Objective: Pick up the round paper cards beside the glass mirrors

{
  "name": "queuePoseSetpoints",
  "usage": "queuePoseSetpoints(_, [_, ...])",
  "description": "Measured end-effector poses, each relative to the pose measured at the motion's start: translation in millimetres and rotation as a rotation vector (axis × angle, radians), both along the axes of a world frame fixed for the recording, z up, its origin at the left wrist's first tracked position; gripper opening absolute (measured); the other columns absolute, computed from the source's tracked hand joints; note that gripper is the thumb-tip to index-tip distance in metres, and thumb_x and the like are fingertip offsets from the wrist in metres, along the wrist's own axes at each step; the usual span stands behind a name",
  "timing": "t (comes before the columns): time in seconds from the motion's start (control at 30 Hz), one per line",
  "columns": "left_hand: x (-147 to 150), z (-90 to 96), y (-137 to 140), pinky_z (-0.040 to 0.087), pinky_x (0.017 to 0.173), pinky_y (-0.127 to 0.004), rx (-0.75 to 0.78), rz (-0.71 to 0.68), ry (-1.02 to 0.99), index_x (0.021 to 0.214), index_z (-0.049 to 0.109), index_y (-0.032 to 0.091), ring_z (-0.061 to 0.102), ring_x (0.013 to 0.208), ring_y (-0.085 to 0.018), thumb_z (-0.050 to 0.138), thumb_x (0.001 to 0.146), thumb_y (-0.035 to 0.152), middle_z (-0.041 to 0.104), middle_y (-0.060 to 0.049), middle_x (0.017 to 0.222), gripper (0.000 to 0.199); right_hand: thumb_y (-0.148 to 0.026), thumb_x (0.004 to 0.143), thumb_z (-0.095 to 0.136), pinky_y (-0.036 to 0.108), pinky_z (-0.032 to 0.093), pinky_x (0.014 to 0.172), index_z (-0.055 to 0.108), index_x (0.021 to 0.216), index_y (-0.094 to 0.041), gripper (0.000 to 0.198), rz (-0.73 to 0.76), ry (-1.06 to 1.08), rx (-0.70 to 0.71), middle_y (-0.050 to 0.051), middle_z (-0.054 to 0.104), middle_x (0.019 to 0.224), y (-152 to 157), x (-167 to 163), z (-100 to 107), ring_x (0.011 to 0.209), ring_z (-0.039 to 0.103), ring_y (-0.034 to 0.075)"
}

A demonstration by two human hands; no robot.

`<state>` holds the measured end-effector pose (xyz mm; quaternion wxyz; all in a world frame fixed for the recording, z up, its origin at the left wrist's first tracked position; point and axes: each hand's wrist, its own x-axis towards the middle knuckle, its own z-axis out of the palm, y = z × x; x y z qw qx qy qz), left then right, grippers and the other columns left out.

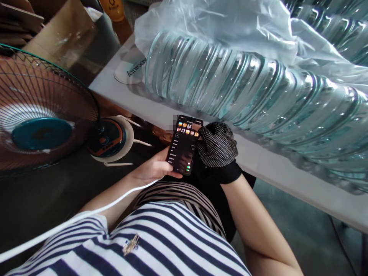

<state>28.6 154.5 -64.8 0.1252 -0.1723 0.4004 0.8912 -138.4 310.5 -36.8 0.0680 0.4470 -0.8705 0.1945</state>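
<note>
A phone [185, 151] sits in the bare left hand [153, 165], at the near edge of the desk [271, 165].
The left fingers are clamped on the phone's side and lower end; the gloved right hand [219, 145] curls beside it, one bare fingertip over the lit screen, though whether its other fingers are together I cannot tell; clear plastic pieces [244, 90] line the desk along its near edge, and a fan [41, 133] stands past its left corner.
</note>
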Motion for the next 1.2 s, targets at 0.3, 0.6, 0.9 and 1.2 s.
queuePoseSetpoints(0.3, [0,5.4,1,0.066,0.075,-0.029,0.002,0.009,-0.044,0.138,0.06,0.029,0.073,0.101,-0.023,0.072,0.072,0.009,0.073,-0.006,0.121,0.071,-0.018,0.089,0.055,0.038,0.047,0.08,0.069,0.129,-0.026,0.043,0.004,0.009,-0.08,0.01,0.067,0.098,2,6,7,0.093,0.058,0.027])
queuePoseSetpoints(0.6, [1,4.3,-1,0.066,0.075,-0.029,0.005,-0.008,-0.02,0.141,0.058,0.03,0.072,0.103,-0.023,0.073,0.074,0.012,0.071,-0.006,0.124,0.071,-0.008,0.084,0.054,0.039,0.052,0.086,0.066,0.129,-0.021,0.048,0.128,-0.025,-0.305,0.008,0.068,0.097,43,28,-27,0.094,0.062,0.024])
queuePoseSetpoints(0.9, [-1,7.5,0,0.066,0.072,-0.029,0.013,0.007,-0.02,0.135,0.06,0.026,0.074,0.095,-0.022,0.074,0.071,0.01,0.073,-0.005,0.116,0.067,-0.008,0.086,0.055,0.04,0.054,0.087,0.068,0.125,-0.02,0.043,0.127,-0.015,-0.307,0.008,0.069,0.097,53,38,-38,0.096,0.063,0.024])
queuePoseSetpoints(1.2, [-2,8.9,0,0.067,0.071,-0.029,0.004,0.023,-0.023,0.13,0.063,0.026,0.074,0.097,-0.023,0.072,0.071,0.006,0.072,-0.005,0.12,0.063,-0.006,0.086,0.054,0.039,0.053,0.085,0.071,0.121,-0.02,0.042,0.118,0.012,-0.315,0.007,0.071,0.093,51,38,-39,0.091,0.064,0.023])
